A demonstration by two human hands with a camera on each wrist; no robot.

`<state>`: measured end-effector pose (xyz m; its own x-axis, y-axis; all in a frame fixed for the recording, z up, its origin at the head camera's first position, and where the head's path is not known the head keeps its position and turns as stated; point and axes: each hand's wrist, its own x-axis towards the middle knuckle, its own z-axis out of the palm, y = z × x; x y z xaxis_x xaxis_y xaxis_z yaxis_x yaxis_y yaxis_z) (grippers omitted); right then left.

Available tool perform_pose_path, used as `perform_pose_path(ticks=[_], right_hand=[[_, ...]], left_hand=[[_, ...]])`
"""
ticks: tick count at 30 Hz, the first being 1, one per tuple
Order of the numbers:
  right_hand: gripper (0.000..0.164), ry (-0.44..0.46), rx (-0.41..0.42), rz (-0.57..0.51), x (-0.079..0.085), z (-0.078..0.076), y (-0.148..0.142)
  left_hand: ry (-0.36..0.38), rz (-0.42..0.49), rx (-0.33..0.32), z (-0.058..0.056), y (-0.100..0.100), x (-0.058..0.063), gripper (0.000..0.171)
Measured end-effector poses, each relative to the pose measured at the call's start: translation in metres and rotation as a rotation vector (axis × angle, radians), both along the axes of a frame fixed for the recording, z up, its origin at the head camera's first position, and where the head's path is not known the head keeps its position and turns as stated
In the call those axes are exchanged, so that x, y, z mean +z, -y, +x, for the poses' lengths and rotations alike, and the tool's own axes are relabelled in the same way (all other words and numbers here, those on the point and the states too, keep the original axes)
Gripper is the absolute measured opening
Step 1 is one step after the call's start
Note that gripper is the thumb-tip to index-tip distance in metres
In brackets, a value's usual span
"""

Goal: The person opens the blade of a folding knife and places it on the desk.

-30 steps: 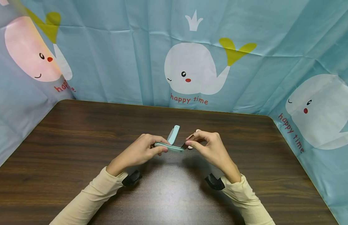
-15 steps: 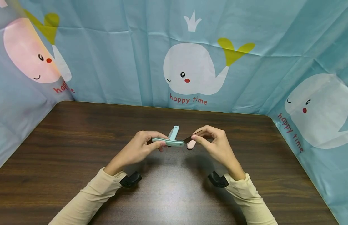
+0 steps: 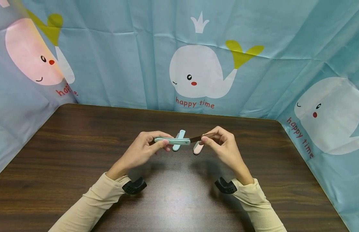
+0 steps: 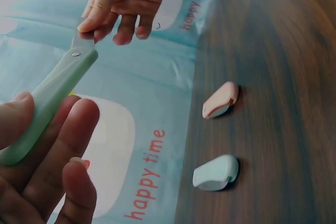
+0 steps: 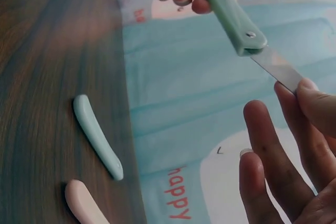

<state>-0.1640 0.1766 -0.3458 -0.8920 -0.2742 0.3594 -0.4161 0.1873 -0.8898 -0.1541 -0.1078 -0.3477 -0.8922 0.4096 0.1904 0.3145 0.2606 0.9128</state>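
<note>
My left hand (image 3: 140,151) grips the pale green handle (image 3: 179,141) of a folding knife, thumb in front and fingers behind. The blade (image 5: 277,68) is swung out nearly in line with the handle, past a round pivot pin. Thumb and forefinger of my right hand (image 3: 225,153) pinch the blade close to its tip; the other fingers are spread apart from it in the right wrist view. The knife is held up above the table. Behind it lie a light blue folding knife (image 5: 97,137) and a pink folding knife (image 3: 197,149), the pink one partly behind my right hand.
The dark wood-grain table (image 3: 95,145) reaches back to a light blue curtain (image 3: 118,64) printed with whales, which also hangs along both sides. Each wrist carries a small black camera, such as the left camera (image 3: 134,186).
Both hands have risen a little and drawn slightly apart. The blade has swung out further, from an angle to almost straight with the handle. The two knives on the table have stayed put.
</note>
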Motion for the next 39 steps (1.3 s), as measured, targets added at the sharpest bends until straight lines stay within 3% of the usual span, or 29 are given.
perform_pose_path(ticks=[8,21,32,39], right_hand=[[0.011,0.043,0.022,-0.084,0.0002,0.0002,0.0014],[0.012,0.066,-0.061,0.087,0.0079,0.0036,-0.0034],[0.013,0.036,0.008,-0.058,0.0022,0.0027,0.001],[0.014,0.044,0.002,-0.077,0.0006,0.0005,0.0028]], left_hand=[[-0.001,0.051,0.024,0.0014,-0.0018,0.0033,0.019],[0.018,-0.016,0.017,0.0001,0.0036,0.0052,0.018],[-0.059,0.024,0.047,0.0018,0.001,0.0058,0.018],[-0.051,0.095,0.058,0.0013,-0.0004,0.0044,0.019]])
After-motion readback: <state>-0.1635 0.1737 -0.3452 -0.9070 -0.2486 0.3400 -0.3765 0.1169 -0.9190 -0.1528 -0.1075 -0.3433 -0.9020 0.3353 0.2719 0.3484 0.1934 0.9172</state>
